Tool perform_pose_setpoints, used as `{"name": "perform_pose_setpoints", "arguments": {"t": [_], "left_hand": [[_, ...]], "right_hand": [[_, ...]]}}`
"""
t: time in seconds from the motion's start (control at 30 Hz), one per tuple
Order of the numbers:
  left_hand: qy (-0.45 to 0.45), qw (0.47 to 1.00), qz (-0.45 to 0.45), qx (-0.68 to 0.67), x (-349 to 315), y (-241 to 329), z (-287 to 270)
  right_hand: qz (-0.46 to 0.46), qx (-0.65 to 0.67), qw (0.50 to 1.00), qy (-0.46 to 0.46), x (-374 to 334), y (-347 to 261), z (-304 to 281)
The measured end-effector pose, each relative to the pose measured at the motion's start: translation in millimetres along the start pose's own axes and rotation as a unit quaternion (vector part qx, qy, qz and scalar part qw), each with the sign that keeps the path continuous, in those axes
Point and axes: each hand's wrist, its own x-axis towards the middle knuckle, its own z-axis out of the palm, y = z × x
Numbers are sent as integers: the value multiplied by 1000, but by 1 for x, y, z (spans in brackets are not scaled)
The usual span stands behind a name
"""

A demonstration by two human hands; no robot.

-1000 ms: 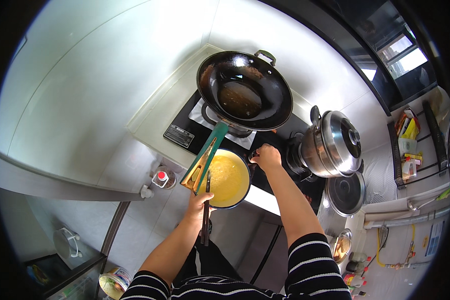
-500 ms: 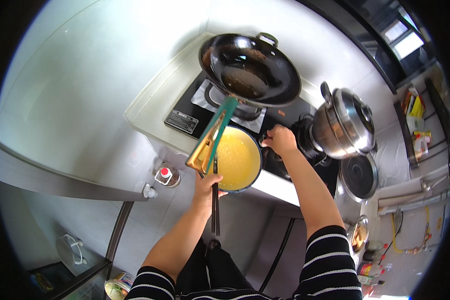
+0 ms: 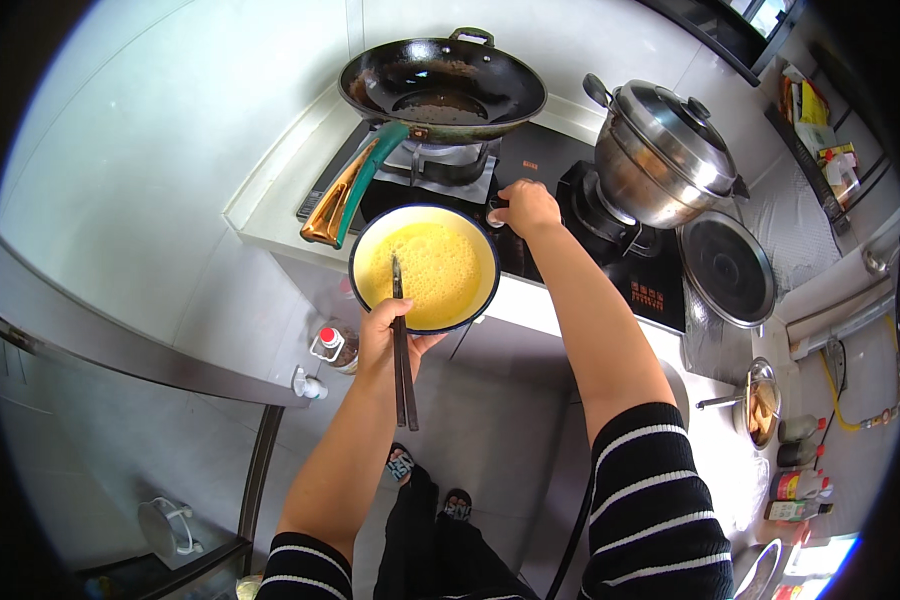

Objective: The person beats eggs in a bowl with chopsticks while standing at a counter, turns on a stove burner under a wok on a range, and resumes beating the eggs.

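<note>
- Bowl (image 3: 425, 268) of beaten egg, yellow and frothy, held out over the floor just in front of the counter (image 3: 270, 215) edge, below the wok (image 3: 442, 88).
- Left hand (image 3: 385, 335) cups the bowl's near rim from beneath, fingers curled shut around it; the same hand pins dark chopsticks (image 3: 402, 350) that rest across the egg.
- Judgement: bowl looks rigid and likely breakable; liquid fill makes it slosh-prone, so keep it level. Rim-and-underside hold seems the sound one; the chopsticks may slide.
- Right hand (image 3: 527, 208) rests on the stove (image 3: 530, 165) at a knob, fingers bent over it; how tightly they close I cannot tell.
- Wok sits on the burner, its orange-and-green handle (image 3: 345, 190) pointing toward the bowl.
- Lidded steel pot (image 3: 660, 150) to the right; a round lid (image 3: 727, 268) lies beside it.
</note>
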Motion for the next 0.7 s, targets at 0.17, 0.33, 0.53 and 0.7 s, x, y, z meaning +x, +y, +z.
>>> {"name": "perform_pose_setpoints", "arguments": {"t": [0.17, 0.33, 0.53, 0.7], "left_hand": [[-11, 1000, -27, -9, -29, 2, 3], [-1, 998, -54, -29, -60, 6, 3], [-10, 995, -90, -48, -122, 28, 15], [4, 993, -107, -52, -158, 43, 16]], "right_hand": [[-29, -8, 997, 75, -24, 5, -15], [-48, 146, 975, 159, -72, 19, -26], [-19, 164, 984, 61, -137, 30, -37], [36, 125, 991, -17, -116, 25, -68]]}}
